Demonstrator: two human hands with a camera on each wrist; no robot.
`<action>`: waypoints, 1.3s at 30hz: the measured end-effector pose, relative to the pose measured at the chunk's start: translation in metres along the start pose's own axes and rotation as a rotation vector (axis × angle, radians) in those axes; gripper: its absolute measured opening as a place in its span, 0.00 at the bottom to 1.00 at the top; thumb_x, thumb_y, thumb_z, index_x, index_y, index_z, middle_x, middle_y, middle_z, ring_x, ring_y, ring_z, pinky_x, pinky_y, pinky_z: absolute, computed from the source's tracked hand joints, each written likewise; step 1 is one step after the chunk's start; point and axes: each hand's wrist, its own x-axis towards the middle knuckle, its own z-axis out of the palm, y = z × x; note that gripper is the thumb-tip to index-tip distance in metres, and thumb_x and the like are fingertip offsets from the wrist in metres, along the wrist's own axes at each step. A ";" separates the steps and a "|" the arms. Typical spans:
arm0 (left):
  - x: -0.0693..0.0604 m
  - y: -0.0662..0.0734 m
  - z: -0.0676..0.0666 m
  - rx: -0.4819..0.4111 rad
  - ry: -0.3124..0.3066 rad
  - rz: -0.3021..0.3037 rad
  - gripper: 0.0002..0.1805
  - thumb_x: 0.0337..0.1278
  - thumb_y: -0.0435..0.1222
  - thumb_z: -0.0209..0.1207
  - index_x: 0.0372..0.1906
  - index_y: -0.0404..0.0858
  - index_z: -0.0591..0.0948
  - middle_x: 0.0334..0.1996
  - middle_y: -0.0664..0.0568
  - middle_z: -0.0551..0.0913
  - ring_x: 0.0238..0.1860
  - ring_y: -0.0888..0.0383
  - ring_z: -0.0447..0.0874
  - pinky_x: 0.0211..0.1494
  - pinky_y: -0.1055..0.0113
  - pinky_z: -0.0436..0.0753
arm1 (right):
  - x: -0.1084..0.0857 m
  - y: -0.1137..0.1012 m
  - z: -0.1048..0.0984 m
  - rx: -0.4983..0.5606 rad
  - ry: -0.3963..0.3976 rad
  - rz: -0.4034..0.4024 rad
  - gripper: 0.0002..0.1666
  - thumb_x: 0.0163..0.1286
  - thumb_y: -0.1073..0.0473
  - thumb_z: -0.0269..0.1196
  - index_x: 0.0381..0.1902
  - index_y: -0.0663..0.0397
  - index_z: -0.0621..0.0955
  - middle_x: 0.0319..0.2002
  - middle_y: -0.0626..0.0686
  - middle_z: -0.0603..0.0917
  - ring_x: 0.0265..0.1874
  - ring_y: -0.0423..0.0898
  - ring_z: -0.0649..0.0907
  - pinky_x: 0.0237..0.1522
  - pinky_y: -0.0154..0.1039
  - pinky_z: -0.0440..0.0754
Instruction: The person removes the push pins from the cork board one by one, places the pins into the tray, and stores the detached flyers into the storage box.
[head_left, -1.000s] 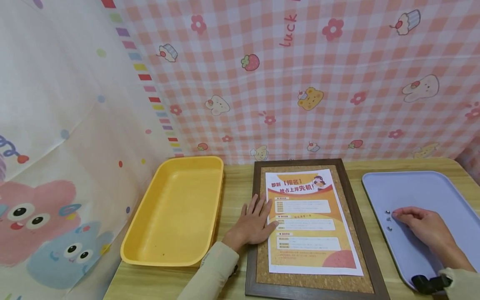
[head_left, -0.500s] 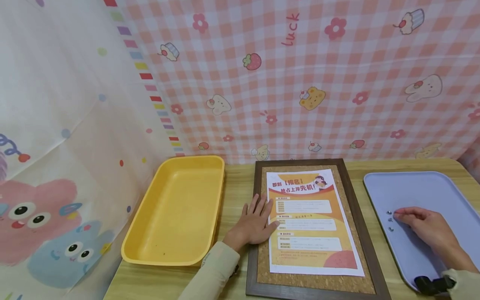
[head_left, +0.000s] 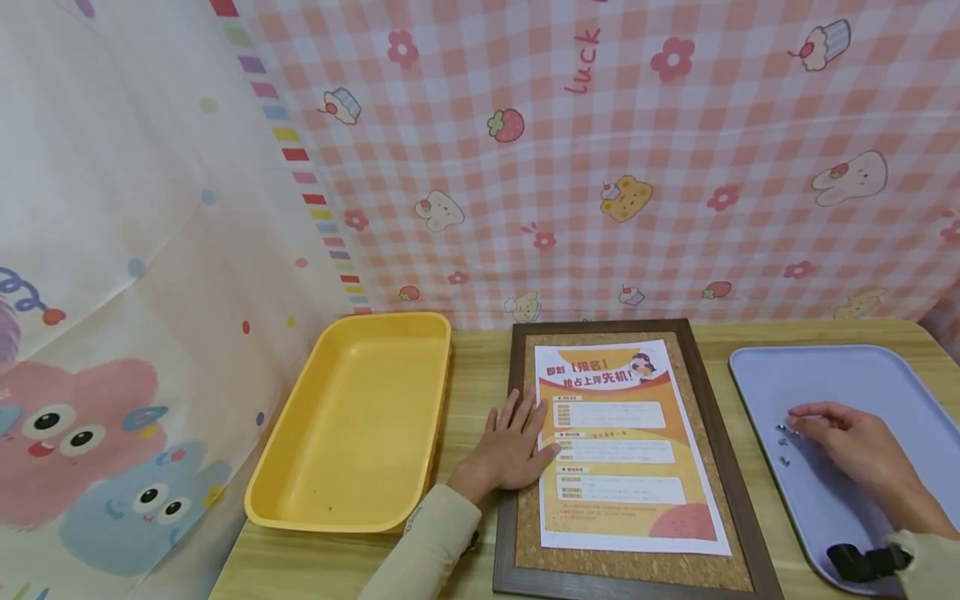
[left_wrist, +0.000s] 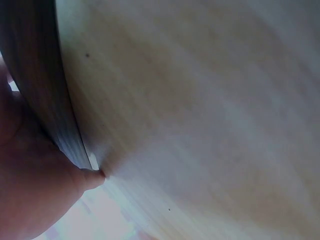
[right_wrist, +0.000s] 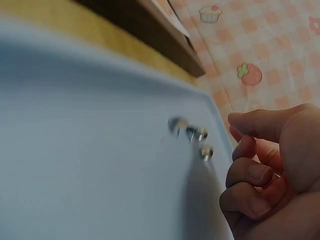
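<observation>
My left hand point(head_left: 506, 450) lies flat with spread fingers across the left edge of a cork board point(head_left: 637, 565), fingertips and thumb on an orange and white printed poster point(head_left: 611, 517). The left wrist view shows that hand point(left_wrist: 35, 185) against the dark wooden frame point(left_wrist: 45, 85). Over the lilac tray point(head_left: 817, 375) is my right hand point(head_left: 862, 446), its thumb and index finger apart. Several silver thumbtacks point(head_left: 784, 461) lie beside its fingertips. In the right wrist view, the other fingers curl inward with nothing visible in them, and the thumbtacks point(right_wrist: 205, 152) rest on the tray.
A yellow tray point(head_left: 360, 425) stands left of the board on the wooden table point(head_left: 472, 367). Behind the table hangs a pink checked cloth point(head_left: 465, 167). A pale patterned cloth point(head_left: 112, 317) hangs on the left.
My right index finger and thumb have parted, and one more thumbtack now shows by them. The left hand has stayed in place on the board.
</observation>
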 end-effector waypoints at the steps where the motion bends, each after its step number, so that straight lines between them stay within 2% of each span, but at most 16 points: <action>1: 0.000 0.000 0.000 -0.002 0.000 0.000 0.39 0.76 0.59 0.33 0.81 0.48 0.39 0.81 0.51 0.32 0.80 0.50 0.24 0.78 0.43 0.39 | 0.000 -0.004 0.001 0.001 0.002 -0.012 0.32 0.73 0.38 0.57 0.55 0.62 0.81 0.38 0.55 0.82 0.31 0.39 0.72 0.29 0.35 0.67; 6: 0.000 -0.001 0.001 -0.016 -0.004 0.002 0.39 0.76 0.59 0.33 0.81 0.48 0.39 0.81 0.51 0.32 0.79 0.50 0.23 0.78 0.43 0.38 | 0.004 -0.029 0.007 0.079 -0.037 -0.061 0.32 0.72 0.39 0.59 0.57 0.62 0.79 0.24 0.45 0.78 0.23 0.39 0.73 0.24 0.37 0.69; 8: 0.000 -0.002 0.001 -0.018 -0.004 0.003 0.39 0.76 0.59 0.33 0.81 0.48 0.39 0.81 0.51 0.31 0.79 0.50 0.23 0.78 0.43 0.38 | 0.006 -0.039 0.011 0.118 -0.074 -0.073 0.33 0.73 0.40 0.59 0.59 0.63 0.78 0.24 0.44 0.78 0.22 0.39 0.74 0.23 0.38 0.71; 13: -0.001 -0.002 0.001 -0.014 -0.002 0.002 0.39 0.76 0.60 0.32 0.81 0.49 0.39 0.80 0.52 0.31 0.79 0.50 0.23 0.79 0.43 0.39 | 0.013 -0.062 0.025 0.161 -0.137 -0.122 0.32 0.75 0.44 0.57 0.64 0.63 0.74 0.22 0.46 0.73 0.18 0.41 0.68 0.20 0.40 0.67; 18: -0.002 -0.001 0.001 -0.035 0.003 0.015 0.39 0.76 0.59 0.33 0.81 0.48 0.40 0.81 0.51 0.32 0.80 0.49 0.24 0.78 0.42 0.39 | 0.021 -0.078 0.040 0.142 -0.170 -0.154 0.34 0.74 0.45 0.59 0.66 0.64 0.72 0.28 0.49 0.74 0.22 0.41 0.68 0.23 0.38 0.67; 21: -0.002 -0.001 0.001 -0.044 0.004 0.020 0.39 0.76 0.59 0.34 0.81 0.47 0.40 0.81 0.50 0.32 0.80 0.49 0.24 0.78 0.42 0.39 | 0.026 -0.088 0.050 0.134 -0.191 -0.149 0.34 0.73 0.47 0.60 0.67 0.64 0.71 0.30 0.51 0.75 0.25 0.42 0.71 0.26 0.37 0.69; 28: -0.002 0.000 0.000 -0.033 -0.001 0.019 0.39 0.76 0.59 0.33 0.81 0.48 0.39 0.80 0.50 0.31 0.79 0.49 0.24 0.78 0.42 0.39 | 0.036 -0.106 0.066 0.190 -0.254 -0.099 0.38 0.72 0.52 0.61 0.73 0.65 0.65 0.28 0.51 0.76 0.22 0.43 0.72 0.23 0.37 0.72; 33: -0.002 0.001 0.001 -0.031 0.000 0.020 0.39 0.76 0.59 0.33 0.81 0.48 0.39 0.80 0.50 0.31 0.79 0.49 0.23 0.78 0.42 0.39 | 0.042 -0.109 0.072 0.169 -0.268 -0.063 0.44 0.71 0.51 0.62 0.76 0.65 0.59 0.29 0.50 0.77 0.23 0.44 0.73 0.24 0.37 0.72; 39: -0.002 0.000 -0.001 -0.028 0.007 0.015 0.39 0.76 0.59 0.33 0.81 0.47 0.40 0.81 0.50 0.32 0.79 0.49 0.24 0.78 0.41 0.39 | 0.047 -0.110 0.074 0.158 -0.289 -0.047 0.44 0.72 0.51 0.61 0.77 0.62 0.57 0.23 0.48 0.72 0.22 0.44 0.72 0.23 0.37 0.69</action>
